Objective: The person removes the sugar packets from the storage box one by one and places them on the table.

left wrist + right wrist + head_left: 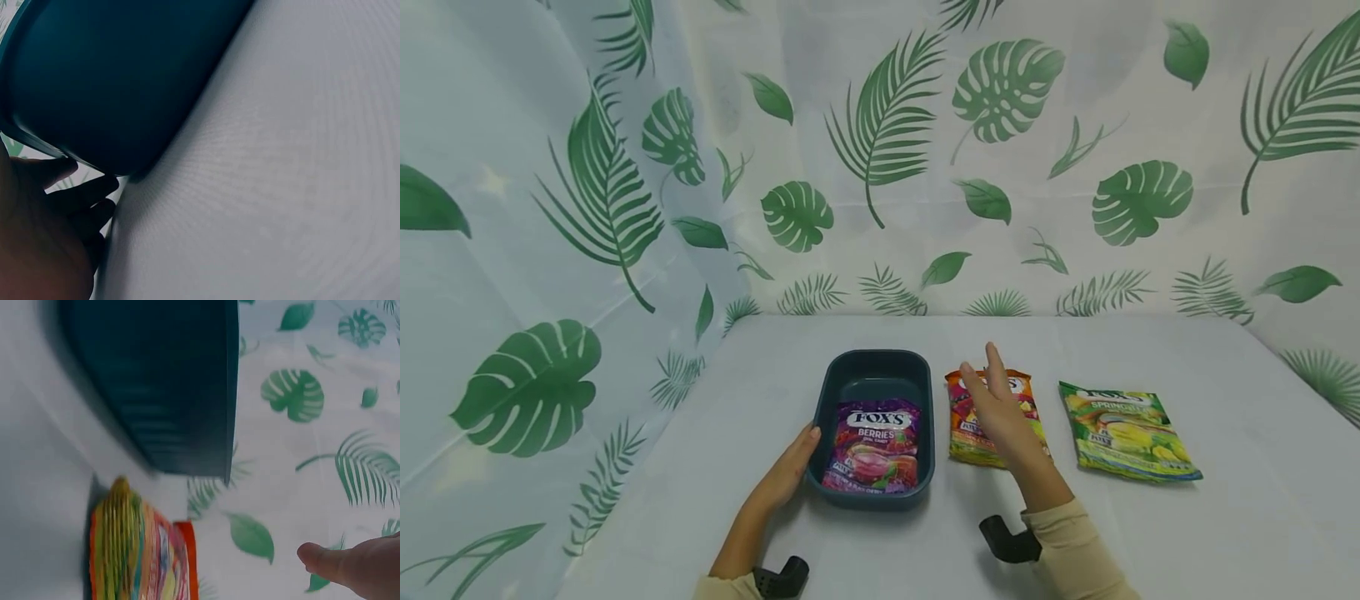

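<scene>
The left hand, fingers extended, touched a dark-teal rectangular plastic tub at left; the right hand, held wide, hovered above a red-orange candy bag.

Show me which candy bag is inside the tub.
The purple Berries bag: it lies in the dark tub, while the orange-red bag and green bag lie on the white table.

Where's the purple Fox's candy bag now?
In the head view, the purple candy bag lies inside the dark teal rectangular tub, left of the orange-red candy bag.
</scene>
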### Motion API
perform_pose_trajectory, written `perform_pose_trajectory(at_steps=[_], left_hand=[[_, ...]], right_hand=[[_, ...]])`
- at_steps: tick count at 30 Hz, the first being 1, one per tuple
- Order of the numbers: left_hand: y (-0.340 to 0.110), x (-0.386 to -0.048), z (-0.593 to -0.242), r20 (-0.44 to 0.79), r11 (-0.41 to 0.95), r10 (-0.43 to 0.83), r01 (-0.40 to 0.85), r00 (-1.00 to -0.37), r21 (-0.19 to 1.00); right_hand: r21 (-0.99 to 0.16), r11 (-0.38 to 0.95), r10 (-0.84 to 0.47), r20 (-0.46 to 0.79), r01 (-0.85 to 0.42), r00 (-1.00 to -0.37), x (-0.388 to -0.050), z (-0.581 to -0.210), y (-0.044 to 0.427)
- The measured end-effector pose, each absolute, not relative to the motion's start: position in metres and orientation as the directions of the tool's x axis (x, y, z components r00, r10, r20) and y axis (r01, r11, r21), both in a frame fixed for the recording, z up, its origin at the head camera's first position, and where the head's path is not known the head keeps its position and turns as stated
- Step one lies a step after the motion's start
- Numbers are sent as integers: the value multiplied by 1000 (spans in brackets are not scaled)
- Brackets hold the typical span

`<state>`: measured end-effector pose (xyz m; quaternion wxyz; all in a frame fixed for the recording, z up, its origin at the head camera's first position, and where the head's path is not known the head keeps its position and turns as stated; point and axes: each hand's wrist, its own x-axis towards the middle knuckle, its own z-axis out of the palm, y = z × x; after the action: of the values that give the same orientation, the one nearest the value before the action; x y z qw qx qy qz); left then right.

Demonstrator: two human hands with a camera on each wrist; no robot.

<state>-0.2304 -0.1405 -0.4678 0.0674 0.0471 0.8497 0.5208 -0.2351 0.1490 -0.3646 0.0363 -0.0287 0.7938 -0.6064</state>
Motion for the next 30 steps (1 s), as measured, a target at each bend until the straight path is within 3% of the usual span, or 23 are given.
perform_pose_trajectory(at_steps=[12, 19, 25, 30], left_hand=[[-143, -226, -468, -85, 472, 117, -20, -989, 881], [-145, -227, -469, -64, 455, 133, 3, -989, 891], [-143, -230, -468, -59, 445, 148, 14, -987, 895], [-141, -232, -469, -68, 464, 139, 4, -988, 886]], right_hand=[[-991, 112, -252, -96, 70, -963, -215, -385, 85], [-973, 81, -162, -228, 217, -960, -215, -398, 67], [-977, 58, -175, -214, 207, -961, -215, -402, 66], [-962, 62, -170, -272, 265, -947, -216, -400, 66]])
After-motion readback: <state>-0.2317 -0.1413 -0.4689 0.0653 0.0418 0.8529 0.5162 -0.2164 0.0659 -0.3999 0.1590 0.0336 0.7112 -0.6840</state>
